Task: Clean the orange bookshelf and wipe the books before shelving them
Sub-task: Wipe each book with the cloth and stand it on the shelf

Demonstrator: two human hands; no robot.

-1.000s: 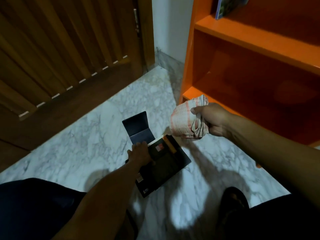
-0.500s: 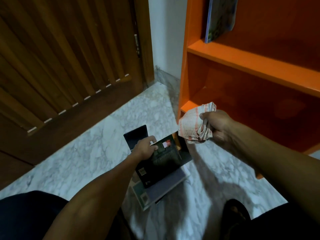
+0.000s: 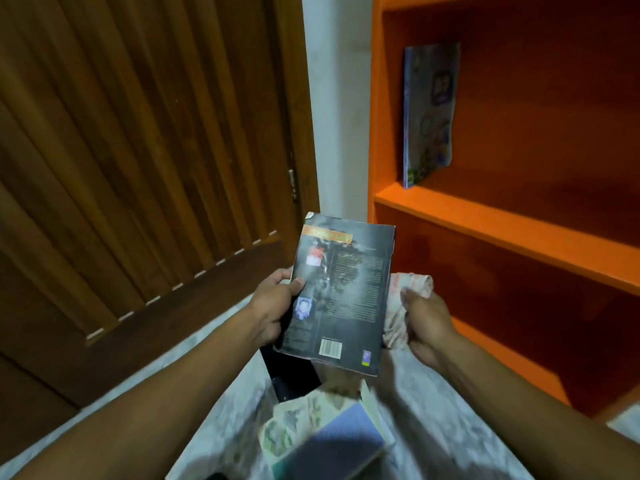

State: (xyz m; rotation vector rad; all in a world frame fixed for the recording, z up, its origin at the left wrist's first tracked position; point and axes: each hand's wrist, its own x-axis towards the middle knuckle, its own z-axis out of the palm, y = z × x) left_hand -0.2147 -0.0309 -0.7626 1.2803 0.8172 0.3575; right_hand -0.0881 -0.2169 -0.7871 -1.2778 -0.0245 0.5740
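Holding dark book raised before orange bookshelf, left hand gripping its left edge | right hand clenched on cloth beside its right edge | step: wiping this book, apparently not begun | next: pass cloth over cover, then shelve by standing book

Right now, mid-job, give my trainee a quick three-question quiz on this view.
1. True or false: the left hand grips the dark book by its edge.
2. What does the right hand hold? A) a sponge B) the cloth C) nothing
3. Fill in: a blue book leans on the ____ shelf of the orange bookshelf.

Key: 1 true; 2 B; 3 upper.
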